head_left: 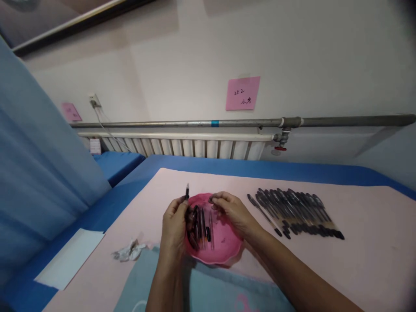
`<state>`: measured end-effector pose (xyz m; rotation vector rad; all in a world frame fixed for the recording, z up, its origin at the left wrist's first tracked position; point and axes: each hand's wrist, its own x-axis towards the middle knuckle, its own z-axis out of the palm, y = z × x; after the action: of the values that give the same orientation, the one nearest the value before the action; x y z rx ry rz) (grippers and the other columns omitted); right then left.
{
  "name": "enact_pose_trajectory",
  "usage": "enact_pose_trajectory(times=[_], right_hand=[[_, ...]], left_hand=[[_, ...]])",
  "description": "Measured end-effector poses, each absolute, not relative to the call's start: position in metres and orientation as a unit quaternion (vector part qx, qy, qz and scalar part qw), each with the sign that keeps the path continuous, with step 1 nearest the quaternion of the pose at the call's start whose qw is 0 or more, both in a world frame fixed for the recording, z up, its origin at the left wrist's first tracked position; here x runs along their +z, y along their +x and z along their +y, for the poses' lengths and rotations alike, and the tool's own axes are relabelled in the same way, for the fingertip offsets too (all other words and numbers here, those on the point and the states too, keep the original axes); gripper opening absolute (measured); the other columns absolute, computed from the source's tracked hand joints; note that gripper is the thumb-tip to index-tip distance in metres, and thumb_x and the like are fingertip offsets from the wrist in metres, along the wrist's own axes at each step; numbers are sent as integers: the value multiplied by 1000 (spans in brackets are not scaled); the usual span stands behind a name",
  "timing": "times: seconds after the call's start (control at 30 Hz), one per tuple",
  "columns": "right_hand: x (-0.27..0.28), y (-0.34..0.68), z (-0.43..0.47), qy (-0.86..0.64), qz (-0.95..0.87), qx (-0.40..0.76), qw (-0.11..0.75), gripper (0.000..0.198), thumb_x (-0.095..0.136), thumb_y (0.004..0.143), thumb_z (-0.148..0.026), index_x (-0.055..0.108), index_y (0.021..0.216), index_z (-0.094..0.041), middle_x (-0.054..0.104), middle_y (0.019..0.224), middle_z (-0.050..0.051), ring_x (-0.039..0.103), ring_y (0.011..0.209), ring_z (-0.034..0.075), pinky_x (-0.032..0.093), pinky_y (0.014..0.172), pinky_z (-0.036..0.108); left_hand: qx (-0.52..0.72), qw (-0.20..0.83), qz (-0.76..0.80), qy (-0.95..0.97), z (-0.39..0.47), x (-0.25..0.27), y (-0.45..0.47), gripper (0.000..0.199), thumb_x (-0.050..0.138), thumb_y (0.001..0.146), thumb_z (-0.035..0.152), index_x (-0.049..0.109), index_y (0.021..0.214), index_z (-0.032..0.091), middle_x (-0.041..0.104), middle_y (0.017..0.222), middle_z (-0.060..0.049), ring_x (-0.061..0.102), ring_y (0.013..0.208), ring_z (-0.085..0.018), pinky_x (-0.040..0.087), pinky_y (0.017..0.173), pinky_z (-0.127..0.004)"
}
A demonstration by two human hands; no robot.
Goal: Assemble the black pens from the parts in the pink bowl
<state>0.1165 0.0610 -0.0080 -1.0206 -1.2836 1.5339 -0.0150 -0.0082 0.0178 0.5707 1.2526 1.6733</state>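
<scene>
My left hand (174,222) is closed around a pen (187,190) whose tip points up, above the left rim of a scalloped pink plate (229,248). Over the plate's right side, my right hand (231,210) has thumb and fingers pinched together; whatever is between them is too small and dark to name. In the plate lie clear pen barrels (212,232), dark pen parts and black caps (208,234), partly covered by my left hand. To the right, many black-capped pens (292,208) lie side by side in a slanted row.
A pink sheet (364,225) covers the blue bed (253,167). Crumpled tissue (130,251) and white paper (69,258) lie to the left. Teal fabric (221,286) is nearest me. A radiator (195,148) and a pipe (182,124) run along the wall; a blue curtain (42,173) hangs left.
</scene>
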Motion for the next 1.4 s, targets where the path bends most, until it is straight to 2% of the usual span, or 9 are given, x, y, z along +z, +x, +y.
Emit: enact_pose_trajectory(times=[0.17, 0.3, 0.43, 0.77, 0.93, 1.07, 1.17, 1.27, 1.4], right_hand=[[-10, 113, 53, -382, -656, 529, 380, 13, 54, 67, -11, 65, 68, -19, 63, 68, -2, 54, 63, 13, 42, 61, 26], [-15, 109, 48, -297, -856, 308, 292, 22, 49, 75, -9, 67, 82, -21, 66, 85, 1, 56, 82, 16, 41, 79, 33], [-15, 105, 42, -241, -929, 193, 206, 29, 50, 77, -9, 65, 97, -23, 65, 99, 3, 53, 95, 18, 36, 89, 36], [-6, 103, 34, -300, -947, 65, 99, 22, 48, 83, -25, 68, 86, -18, 64, 84, 8, 52, 79, 21, 34, 70, 33], [-9, 103, 29, -372, -920, 87, 87, 18, 51, 75, -19, 66, 84, -17, 67, 78, 9, 57, 71, 21, 33, 63, 30], [-8, 105, 37, -412, -877, 175, 173, 23, 50, 73, -16, 62, 92, -19, 67, 82, 5, 57, 70, 18, 36, 61, 27], [2, 111, 50, -452, -728, 355, 375, 29, 52, 72, -21, 55, 101, -20, 64, 76, 1, 57, 66, 15, 39, 60, 25], [15, 119, 61, -445, -553, 457, 536, 35, 57, 71, -31, 52, 103, -18, 59, 68, -2, 54, 59, 13, 40, 56, 25], [23, 123, 63, -415, -469, 503, 596, 38, 63, 66, -33, 53, 100, -18, 57, 63, -5, 48, 49, 9, 37, 52, 23]], left_hand=[[736, 418, 502, 174, -8, 20, -29, 21, 64, 61, 22, 54, 78, 15, 56, 55, 4, 45, 40, -5, 34, 40, -16], [748, 424, 483, 165, -7, 18, -31, 22, 65, 60, 22, 54, 78, 15, 57, 57, 3, 48, 42, -5, 35, 41, -16], [745, 431, 482, 165, -7, 19, -30, 21, 64, 60, 22, 54, 77, 15, 56, 56, 3, 48, 42, -6, 33, 40, -16], [725, 459, 480, 181, -10, 26, -25, 22, 65, 60, 23, 53, 76, 15, 55, 55, 4, 43, 39, -4, 31, 39, -17], [705, 483, 477, 207, -8, 19, -21, 22, 65, 60, 26, 55, 76, 15, 52, 51, 5, 43, 38, -5, 30, 40, -18], [665, 497, 496, 255, -7, 12, -17, 22, 64, 61, 27, 60, 78, 13, 56, 55, 3, 48, 46, -7, 34, 45, -18], [645, 502, 504, 279, -7, 11, -14, 20, 63, 61, 24, 62, 77, 13, 59, 61, 1, 50, 51, -8, 36, 49, -19], [627, 515, 503, 297, -8, 12, -10, 17, 63, 61, 23, 64, 75, 14, 57, 59, 2, 47, 49, -7, 35, 49, -18], [582, 527, 520, 337, -11, 13, -6, 16, 61, 64, 23, 65, 77, 16, 58, 62, 1, 47, 51, -8, 33, 49, -18]])
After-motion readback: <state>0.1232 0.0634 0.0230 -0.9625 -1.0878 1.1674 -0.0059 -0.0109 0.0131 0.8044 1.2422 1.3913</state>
